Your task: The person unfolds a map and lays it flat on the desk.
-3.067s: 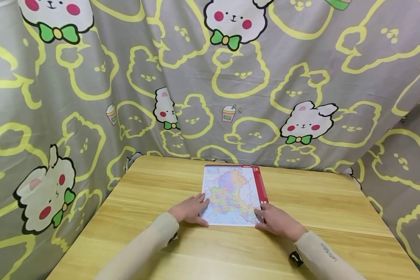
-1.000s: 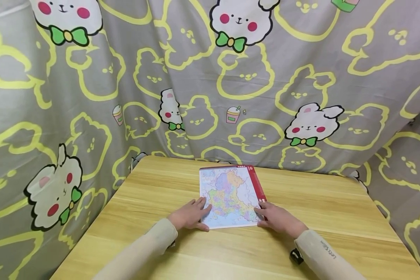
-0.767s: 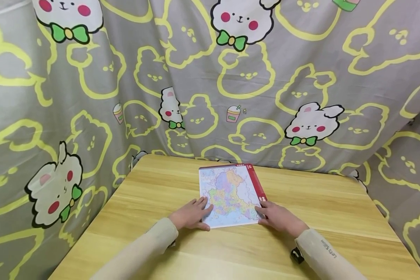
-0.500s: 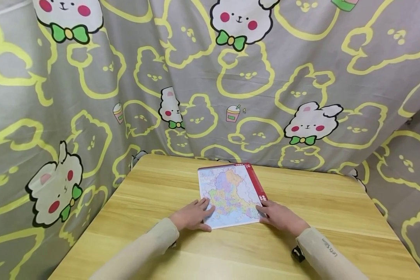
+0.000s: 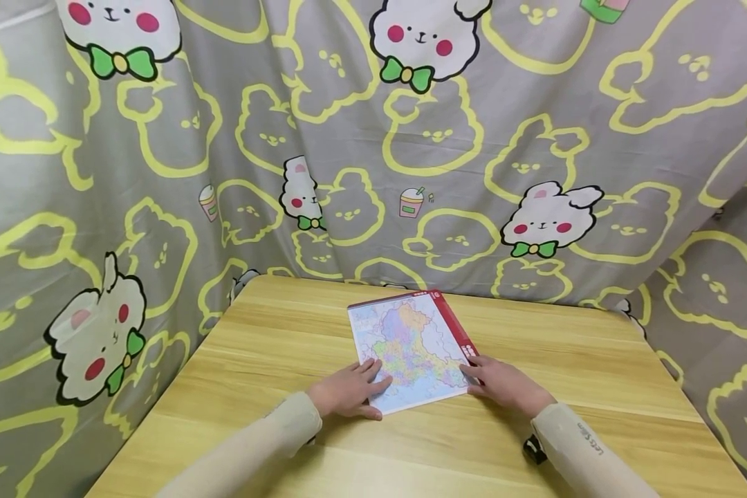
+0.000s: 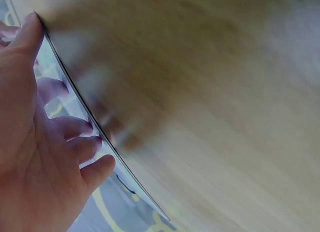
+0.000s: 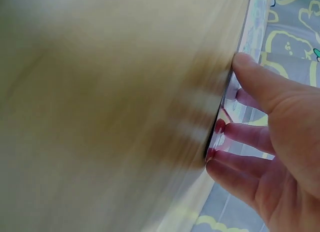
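Observation:
A thin flat map board [image 5: 404, 346] lies on the wooden table in the head view, turned at an angle. It carries a coloured map and a red strip [image 5: 451, 318] along its right side. My left hand [image 5: 348, 391] rests on its lower left edge, fingers spread over the map and thumb by the near corner. On the lower right corner, my right hand [image 5: 507, 384] touches the board with relaxed fingers. In the left wrist view the thumb tip [image 6: 31, 27] meets the board's edge. The right wrist view shows fingertips [image 7: 220, 126] along the opposite edge.
The wooden table [image 5: 573, 346] extends around the board on all sides. A grey curtain [image 5: 348, 124] with yellow outlines and white cartoon animals hangs behind and beside it. Light sleeves [image 5: 268, 436] cover both forearms, and a black strap [image 5: 534, 449] shows below the right cuff.
The map board has turned counterclockwise on the table, its far edge swinging left and its near edge right. My left hand has moved right and slightly nearer with it; my right hand shifted slightly right.

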Available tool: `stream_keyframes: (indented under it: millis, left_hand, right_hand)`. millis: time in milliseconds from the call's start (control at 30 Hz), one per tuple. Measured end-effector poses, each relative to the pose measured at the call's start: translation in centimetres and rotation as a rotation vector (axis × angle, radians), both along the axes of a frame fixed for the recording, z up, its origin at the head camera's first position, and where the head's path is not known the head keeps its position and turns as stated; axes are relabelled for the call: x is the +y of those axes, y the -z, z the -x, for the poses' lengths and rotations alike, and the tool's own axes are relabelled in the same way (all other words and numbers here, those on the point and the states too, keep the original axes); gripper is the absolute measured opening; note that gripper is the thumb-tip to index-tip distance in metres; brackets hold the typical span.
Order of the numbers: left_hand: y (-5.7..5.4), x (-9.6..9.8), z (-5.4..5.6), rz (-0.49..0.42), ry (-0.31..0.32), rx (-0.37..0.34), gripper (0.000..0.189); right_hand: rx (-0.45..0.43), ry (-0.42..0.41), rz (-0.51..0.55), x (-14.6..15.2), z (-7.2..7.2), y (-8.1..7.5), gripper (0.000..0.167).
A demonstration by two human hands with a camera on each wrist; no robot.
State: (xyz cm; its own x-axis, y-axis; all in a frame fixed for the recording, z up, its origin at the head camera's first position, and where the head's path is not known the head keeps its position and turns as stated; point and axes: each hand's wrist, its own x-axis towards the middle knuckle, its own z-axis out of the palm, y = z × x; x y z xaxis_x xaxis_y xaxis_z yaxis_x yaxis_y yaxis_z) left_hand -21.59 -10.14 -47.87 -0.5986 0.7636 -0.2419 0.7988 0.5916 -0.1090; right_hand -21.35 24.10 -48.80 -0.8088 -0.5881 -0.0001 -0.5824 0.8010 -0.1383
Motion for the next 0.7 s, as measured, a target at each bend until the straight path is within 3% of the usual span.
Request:
stream_keyframes:
  millis: [433, 700]
  left_hand:
    - [0.8, 0.7, -0.7, -0.012, 0.067, 0.009, 0.067]
    - [0.5, 1.1, -1.1, -0.040, 0.070, -0.003, 0.063]
  right_hand:
    - [0.033, 0.024, 0.003, 1.1, 0.0, 0.4, 0.042]
    - [0.046, 0.021, 0.027, 1.6, 0.1, 0.3, 0.041]
